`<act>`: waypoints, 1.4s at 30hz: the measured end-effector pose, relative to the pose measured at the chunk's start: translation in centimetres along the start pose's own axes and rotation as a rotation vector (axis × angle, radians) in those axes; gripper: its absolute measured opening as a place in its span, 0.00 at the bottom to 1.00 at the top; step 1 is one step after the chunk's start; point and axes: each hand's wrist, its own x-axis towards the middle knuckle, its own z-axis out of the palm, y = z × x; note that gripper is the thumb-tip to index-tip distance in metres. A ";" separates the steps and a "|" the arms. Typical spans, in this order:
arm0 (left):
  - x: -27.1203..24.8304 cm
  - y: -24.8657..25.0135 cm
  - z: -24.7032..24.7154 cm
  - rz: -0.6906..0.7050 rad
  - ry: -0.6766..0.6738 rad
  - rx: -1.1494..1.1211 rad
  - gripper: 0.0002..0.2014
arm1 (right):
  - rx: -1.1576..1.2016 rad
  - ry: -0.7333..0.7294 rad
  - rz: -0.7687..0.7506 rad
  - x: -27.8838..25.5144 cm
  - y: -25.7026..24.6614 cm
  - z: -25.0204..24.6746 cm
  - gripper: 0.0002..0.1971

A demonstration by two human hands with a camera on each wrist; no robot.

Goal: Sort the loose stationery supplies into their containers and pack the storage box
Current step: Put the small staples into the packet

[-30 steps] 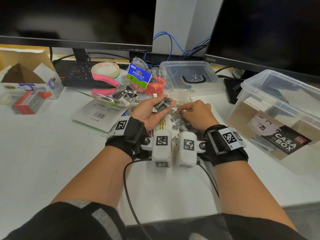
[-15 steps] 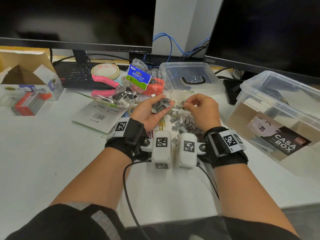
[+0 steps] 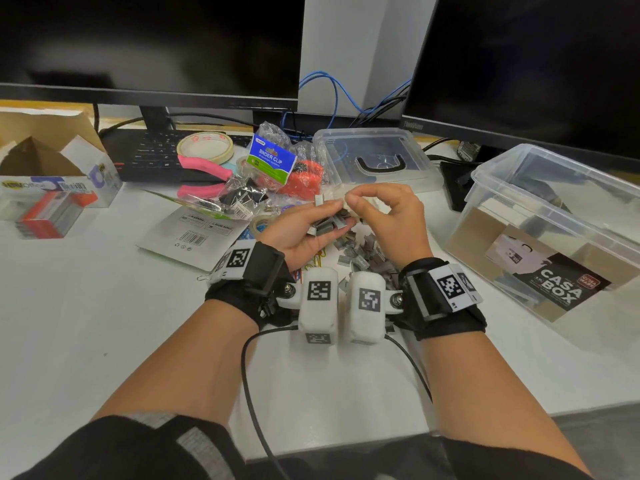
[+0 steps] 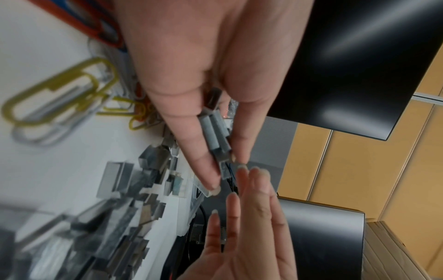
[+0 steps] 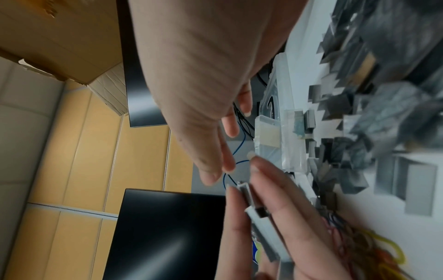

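My left hand (image 3: 325, 211) is palm up above the desk, fingers curled around a small heap of grey staple strips (image 3: 330, 225). In the left wrist view the strips (image 4: 215, 136) lie wedged between its thumb and fingers. My right hand (image 3: 351, 200) meets the left fingertips from the right. Its fingers (image 5: 215, 170) look nearly straight in the right wrist view, with nothing seen between them. Under both hands, more loose staple strips (image 3: 367, 252) are piled on the desk. The clear storage box (image 3: 554, 188) stands open at the right.
Coloured paper clips (image 3: 317, 261) lie beneath my left wrist. Behind the hands are the box lid (image 3: 374, 157), a binder clip bag (image 3: 273, 161), pink pliers (image 3: 204, 168) and a tape roll (image 3: 204, 147). A cardboard box (image 3: 52, 161) sits far left, two monitors behind.
My right hand has lifted off the staple pile on the desk and come up to the fingertips of my left hand. The left hand rose slightly and curled more around its strips.
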 end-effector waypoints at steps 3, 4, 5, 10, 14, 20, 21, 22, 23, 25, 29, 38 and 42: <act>0.0 -0.1 0.1 0.004 0.028 -0.017 0.06 | 0.090 0.061 0.094 0.0 -0.1 -0.1 0.02; -0.1 -0.1 0.2 0.002 0.035 -0.025 0.06 | 0.123 0.076 0.125 0.1 -0.1 -0.2 0.01; -0.3 -0.2 0.4 0.001 0.033 -0.037 0.06 | 0.138 0.094 0.144 0.2 -0.3 -0.5 0.01; -0.7 -0.4 1.9 0.006 0.013 -0.050 0.06 | 0.075 0.098 0.166 0.7 -1.5 -2.7 0.03; -0.6 1.0 5.0 0.032 -0.054 0.007 0.05 | 0.016 0.118 0.139 0.7 -3.4 -5.5 0.03; -0.2 2.2 13.5 0.059 -0.224 0.232 0.05 | -0.220 0.288 0.116 1.1 -5.9 -12.6 0.07; -0.1 2.1 15.0 0.055 -0.250 0.288 0.05 | -0.287 0.317 0.124 1.1 -6.0 -14.0 0.08; 0.1 1.9 16.4 0.055 -0.271 0.353 0.04 | -0.360 0.338 0.146 1.0 -5.8 -15.4 0.09; 0.5 1.6 17.8 0.050 -0.285 0.415 0.04 | -0.446 0.344 0.189 0.8 -5.5 -16.9 0.10; 1.1 0.6 20.6 0.034 -0.309 0.573 0.02 | -0.615 0.315 0.330 0.1 -4.5 -19.6 0.12; 2.6 -1.8 24.5 0.077 -0.371 0.985 0.04 | -0.714 0.345 0.502 -2.2 -2.9 -22.7 0.13; 5.6 -5.8 28.3 0.034 -0.495 2.123 0.16 | -0.529 0.533 0.477 -4.1 -1.6 -23.9 0.14; 10.0 -7.1 28.7 -0.041 -0.477 2.539 0.12 | -0.514 0.537 0.490 -4.1 -1.5 -23.9 0.13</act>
